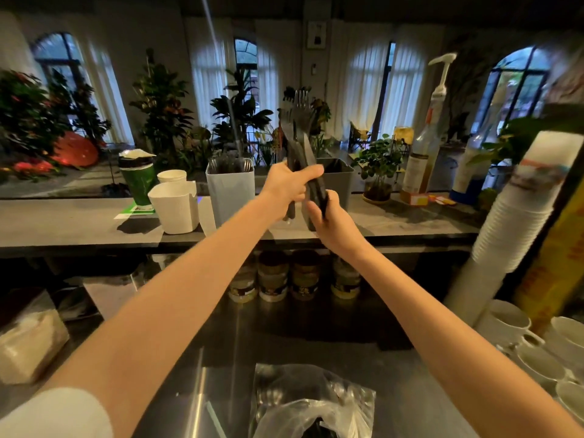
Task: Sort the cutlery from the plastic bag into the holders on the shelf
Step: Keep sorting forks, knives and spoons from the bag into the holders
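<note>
A bundle of black plastic forks (pixel 300 134) stands upright above the shelf, tines up. My left hand (pixel 286 184) grips the bundle around its handles. My right hand (pixel 328 216) holds the lower ends of the handles just below. Behind the hands stands a dark grey holder (pixel 339 178). To its left a light blue holder (pixel 230 191) holds several pieces of cutlery. The clear plastic bag (pixel 313 403), with dark cutlery inside, lies on the steel counter at the bottom centre.
A white jug (pixel 175 205), a paper cup (pixel 172 176) and a green cup (pixel 138 178) stand left on the shelf (pixel 63 222). A potted plant (pixel 377 165) and pump bottle (pixel 425 143) stand right. Stacked paper cups (pixel 518 222) and white mugs (pixel 518 330) are at far right. Jars (pixel 273 276) sit under the shelf.
</note>
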A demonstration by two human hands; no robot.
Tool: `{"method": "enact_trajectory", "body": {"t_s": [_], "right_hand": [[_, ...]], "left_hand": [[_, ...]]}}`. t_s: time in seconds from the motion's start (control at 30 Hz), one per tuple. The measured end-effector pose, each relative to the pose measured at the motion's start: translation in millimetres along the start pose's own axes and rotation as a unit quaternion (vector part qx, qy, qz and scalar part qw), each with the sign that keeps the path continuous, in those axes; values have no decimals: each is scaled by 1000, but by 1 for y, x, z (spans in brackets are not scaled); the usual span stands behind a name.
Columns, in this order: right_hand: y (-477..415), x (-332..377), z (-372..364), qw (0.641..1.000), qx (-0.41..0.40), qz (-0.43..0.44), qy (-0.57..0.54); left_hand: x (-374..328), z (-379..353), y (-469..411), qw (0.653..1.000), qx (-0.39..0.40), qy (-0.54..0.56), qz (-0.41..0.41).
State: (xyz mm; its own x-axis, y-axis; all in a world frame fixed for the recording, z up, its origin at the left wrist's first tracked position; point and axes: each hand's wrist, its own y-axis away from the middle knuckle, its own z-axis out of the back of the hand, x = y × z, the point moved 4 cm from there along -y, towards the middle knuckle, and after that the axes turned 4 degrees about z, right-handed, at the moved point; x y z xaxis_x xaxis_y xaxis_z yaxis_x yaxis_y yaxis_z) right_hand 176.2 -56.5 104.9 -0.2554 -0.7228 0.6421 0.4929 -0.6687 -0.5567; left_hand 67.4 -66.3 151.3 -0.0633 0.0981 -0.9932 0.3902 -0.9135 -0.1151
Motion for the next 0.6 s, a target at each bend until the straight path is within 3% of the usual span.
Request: {"method": "enact_trajectory", "body": {"t_s": [0.1, 0.23, 0.6], "right_hand": [[-34, -4, 9, 992, 42, -48, -110], [-74, -20, 28, 970, 39, -65, -232], [-200, -55, 61, 946, 24, -18, -321]], "left_hand": [[-28, -3, -26, 999, 20, -34, -38], [-54, -10, -58, 996, 50, -49, -46], [-114, -24, -168, 983, 59, -138, -110]]}}
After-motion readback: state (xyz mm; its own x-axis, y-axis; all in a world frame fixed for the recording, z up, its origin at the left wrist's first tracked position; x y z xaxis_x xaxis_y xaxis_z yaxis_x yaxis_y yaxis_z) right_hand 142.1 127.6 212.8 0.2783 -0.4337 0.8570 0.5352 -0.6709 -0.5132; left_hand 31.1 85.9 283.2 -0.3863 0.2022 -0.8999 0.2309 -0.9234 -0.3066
